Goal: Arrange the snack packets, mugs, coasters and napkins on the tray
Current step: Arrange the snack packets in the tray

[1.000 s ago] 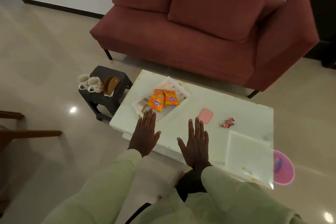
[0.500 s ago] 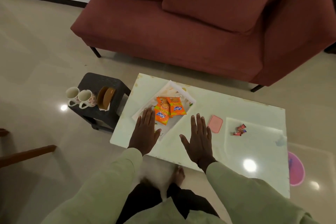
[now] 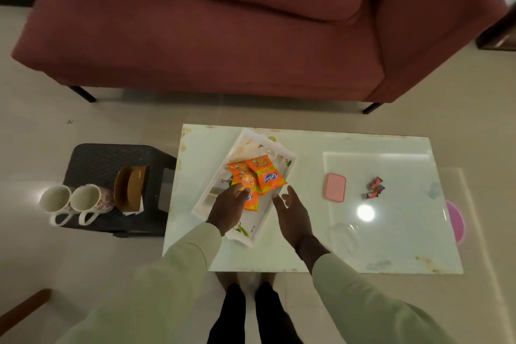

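Note:
A white floral tray lies slanted on the left part of the white table. Orange snack packets are heaped in it. My left hand reaches over the tray's near half, and its fingertips touch the lowest packet. My right hand hovers open just right of the tray, holding nothing. Two floral mugs lie on their sides on a black stool left of the table. Brown coasters in a holder stand beside them, with a white napkin edge under the holder.
A pink lidded box and small red candy wrappers lie on the table's right half. A red sofa fills the far side. A pink round object shows past the table's right edge. My feet stand at the near edge.
Both hands have lifted off the table's near edge and moved forward to the tray; the left now touches a packet. The camera has tilted down and closer.

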Available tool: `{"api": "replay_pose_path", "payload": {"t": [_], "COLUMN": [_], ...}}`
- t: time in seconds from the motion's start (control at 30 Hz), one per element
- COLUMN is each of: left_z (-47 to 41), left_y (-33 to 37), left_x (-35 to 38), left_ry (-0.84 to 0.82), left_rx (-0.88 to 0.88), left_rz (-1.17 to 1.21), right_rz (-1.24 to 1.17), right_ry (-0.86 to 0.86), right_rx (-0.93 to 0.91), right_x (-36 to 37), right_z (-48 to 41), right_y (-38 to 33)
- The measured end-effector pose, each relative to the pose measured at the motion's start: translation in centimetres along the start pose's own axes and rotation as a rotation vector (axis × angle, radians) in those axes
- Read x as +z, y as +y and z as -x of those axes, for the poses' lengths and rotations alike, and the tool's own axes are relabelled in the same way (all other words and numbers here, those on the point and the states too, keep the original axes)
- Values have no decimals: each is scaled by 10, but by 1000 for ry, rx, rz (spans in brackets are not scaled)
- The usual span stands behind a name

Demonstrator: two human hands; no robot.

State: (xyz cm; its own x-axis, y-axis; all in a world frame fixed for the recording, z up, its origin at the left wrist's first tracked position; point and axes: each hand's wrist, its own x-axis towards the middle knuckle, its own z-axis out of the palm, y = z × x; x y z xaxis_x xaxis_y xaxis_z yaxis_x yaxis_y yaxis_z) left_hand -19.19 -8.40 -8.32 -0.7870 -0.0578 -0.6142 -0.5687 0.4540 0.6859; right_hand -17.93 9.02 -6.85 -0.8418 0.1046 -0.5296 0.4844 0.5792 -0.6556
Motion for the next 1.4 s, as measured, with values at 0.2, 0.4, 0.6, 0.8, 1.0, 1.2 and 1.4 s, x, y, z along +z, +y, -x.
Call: {"api": "replay_pose_path", "payload": {"t": [0.2,0.4,0.6,0.8,1.0,1.2,1.4], "left_z": [-82,-160,-230,-259,-244,-243,-260], "left_y": [-18,-45,-46,-31,-13,-18,-40], "left_x": [6,29,50,50,27,25,34], "left_ry": [68,296,352,127,88,219,324], "left_rx": [118,281,284,106,0,-215,-343], "left_rz": [-130,-294,-490,-464,160,395,66], "right_rz": [-580,-656,-643,-707,-354,162,393], "right_ry": [-18,44,176,342,355,219,39], "right_rx": [417,557,527,422,8,-313,-286], "right_x": [39,78,110,113,62,33,71], "right_z": [-71,-131,-171,-192,-224,-291,-339], "right_y": [15,41,74,80,44,-21,-40]}}
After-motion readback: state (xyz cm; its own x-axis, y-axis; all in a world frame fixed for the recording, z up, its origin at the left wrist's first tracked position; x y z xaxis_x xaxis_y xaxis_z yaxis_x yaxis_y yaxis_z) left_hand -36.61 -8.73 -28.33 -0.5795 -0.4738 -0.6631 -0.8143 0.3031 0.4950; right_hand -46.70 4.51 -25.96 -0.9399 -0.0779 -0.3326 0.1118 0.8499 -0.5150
